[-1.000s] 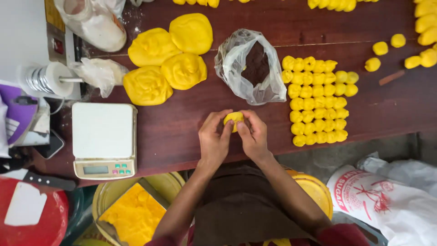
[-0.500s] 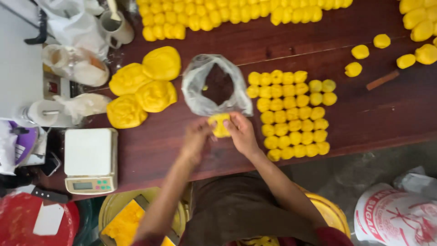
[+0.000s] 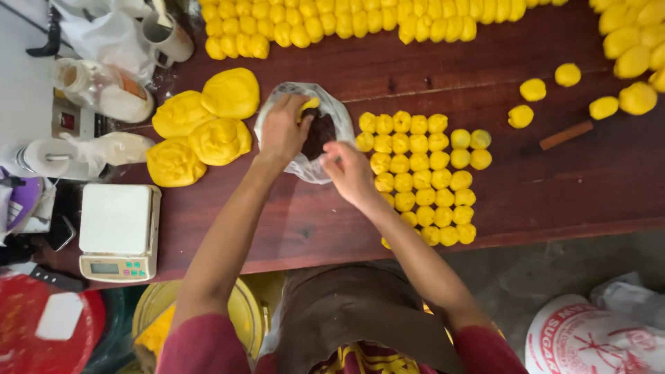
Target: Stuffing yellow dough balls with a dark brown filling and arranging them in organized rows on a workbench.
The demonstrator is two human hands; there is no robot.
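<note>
My left hand holds a small flattened piece of yellow dough over the mouth of a clear plastic bag that contains dark brown filling. My right hand reaches into the bag's opening with fingers pinched at the filling; whether it holds any is hidden. The bag lies on a dark wooden table. Right of the bag sits a block of several small yellow dough balls in neat rows. Left of it lie several large yellow dough lumps.
A white kitchen scale stands at the table's left front. More rows of yellow balls line the far edge, loose ones at right with a brown stick. A metal cup, bags, a yellow basin and a white sack surround.
Both hands have moved from the table's front edge, where they pressed a dough piece together, up to the bag. The left hand kept the dough; the right went into the bag.
</note>
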